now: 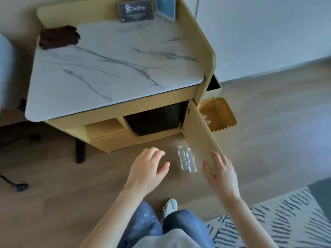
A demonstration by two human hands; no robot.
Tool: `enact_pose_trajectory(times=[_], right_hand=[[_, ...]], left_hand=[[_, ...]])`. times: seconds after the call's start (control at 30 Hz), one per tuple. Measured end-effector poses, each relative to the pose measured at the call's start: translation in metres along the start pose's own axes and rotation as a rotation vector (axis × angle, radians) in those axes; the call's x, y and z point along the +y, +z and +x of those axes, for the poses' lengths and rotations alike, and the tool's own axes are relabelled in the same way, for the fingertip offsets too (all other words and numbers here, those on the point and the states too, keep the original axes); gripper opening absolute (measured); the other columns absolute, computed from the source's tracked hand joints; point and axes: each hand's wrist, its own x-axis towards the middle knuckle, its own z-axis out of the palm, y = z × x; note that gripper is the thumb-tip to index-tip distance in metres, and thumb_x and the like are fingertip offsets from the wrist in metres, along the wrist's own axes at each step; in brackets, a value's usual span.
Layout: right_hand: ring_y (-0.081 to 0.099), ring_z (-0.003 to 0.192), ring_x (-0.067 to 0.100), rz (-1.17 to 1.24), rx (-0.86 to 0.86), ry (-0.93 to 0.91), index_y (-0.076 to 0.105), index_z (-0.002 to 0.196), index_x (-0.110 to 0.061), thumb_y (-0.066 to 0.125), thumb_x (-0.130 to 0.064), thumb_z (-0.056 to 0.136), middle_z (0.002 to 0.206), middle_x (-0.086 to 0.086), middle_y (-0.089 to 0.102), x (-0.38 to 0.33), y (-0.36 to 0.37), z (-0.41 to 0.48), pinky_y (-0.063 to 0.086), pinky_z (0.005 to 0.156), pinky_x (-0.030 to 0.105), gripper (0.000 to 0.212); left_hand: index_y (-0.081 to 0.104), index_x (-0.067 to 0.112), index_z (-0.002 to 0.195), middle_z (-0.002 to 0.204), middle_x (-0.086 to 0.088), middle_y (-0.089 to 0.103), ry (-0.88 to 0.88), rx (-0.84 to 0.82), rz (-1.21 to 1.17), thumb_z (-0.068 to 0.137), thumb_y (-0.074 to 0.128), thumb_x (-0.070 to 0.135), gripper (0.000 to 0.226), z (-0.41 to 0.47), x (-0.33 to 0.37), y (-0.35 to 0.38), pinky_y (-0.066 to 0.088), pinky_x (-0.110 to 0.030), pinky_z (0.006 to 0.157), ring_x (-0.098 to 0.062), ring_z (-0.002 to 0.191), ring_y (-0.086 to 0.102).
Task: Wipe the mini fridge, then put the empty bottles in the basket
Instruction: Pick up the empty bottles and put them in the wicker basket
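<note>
Two clear empty bottles (186,160) lie side by side on the wood floor in front of the cabinet. My left hand (148,169) hovers just left of them, fingers apart, holding nothing. My right hand (221,173) is open to their right, by the lower edge of the open cabinet door (200,133). The black mini fridge (155,119) sits inside the cabinet, its door closed. A woven basket (221,113) stands on the floor behind the open door with a clear bottle (206,119) partly visible in it. A dark brown cloth (59,36) lies on the marble top.
The marble top (114,65) carries a dark sign card (135,11) and a blue-white card (165,8) at the back. A patterned rug (286,221) covers the floor at the right. A black chair leg (80,151) and cable stand at the left. My shoe (170,206) is below the bottles.
</note>
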Motion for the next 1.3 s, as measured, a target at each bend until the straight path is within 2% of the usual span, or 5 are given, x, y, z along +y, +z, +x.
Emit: enact_pose_trajectory(times=[0.23,0.53,0.7,0.97,1.3], right_hand=[[0.058,0.099,0.03,-0.005,-0.048,0.164,0.064,0.121,-0.01,0.051,-0.038,0.097,0.108,0.007,0.067,0.029,0.078,0.031,0.049,0.084,0.037,0.039],[0.058,0.103,0.029,-0.04,-0.1,0.363,0.061,0.126,-0.013,0.062,-0.023,0.095,0.111,0.002,0.064,0.132,0.272,0.052,0.049,0.082,0.038,0.033],[0.065,0.099,0.034,-0.083,-0.053,0.301,0.065,0.119,-0.008,0.06,-0.026,0.092,0.108,0.008,0.068,0.223,0.401,0.041,0.054,0.078,0.039,0.033],[0.067,0.093,0.033,-0.174,-0.041,0.251,0.065,0.118,-0.007,0.074,-0.019,0.088,0.103,0.008,0.07,0.381,0.591,0.03,0.055,0.077,0.037,0.033],[0.07,0.091,0.038,-0.216,0.013,0.201,0.067,0.114,0.002,0.076,-0.017,0.084,0.107,0.016,0.071,0.454,0.667,0.038,0.058,0.076,0.041,0.036]], left_hand=[[0.07,0.011,0.107,0.102,0.001,0.067,0.165,-0.139,-0.012,0.09,0.049,0.042,0.04,0.087,-0.051,0.058,0.055,-0.031,0.076,-0.02,0.092,0.063],[0.068,0.014,0.111,0.107,0.003,0.065,0.309,-0.25,-0.032,0.09,0.049,0.044,0.041,0.183,-0.15,0.256,0.054,-0.034,0.08,-0.021,0.098,0.061],[0.064,0.022,0.119,0.117,0.006,0.061,0.311,-0.284,-0.018,0.089,0.034,0.054,0.054,0.2,-0.203,0.405,0.052,-0.031,0.081,-0.015,0.113,0.051],[0.067,0.022,0.114,0.113,0.004,0.067,0.449,-0.352,0.142,0.087,0.036,0.052,0.051,0.222,-0.289,0.644,0.053,-0.034,0.086,-0.022,0.102,0.065],[0.05,0.023,0.134,0.135,0.006,0.051,0.381,-0.428,0.166,0.098,0.035,0.051,0.048,0.234,-0.315,0.752,0.042,-0.033,0.1,-0.018,0.123,0.046]])
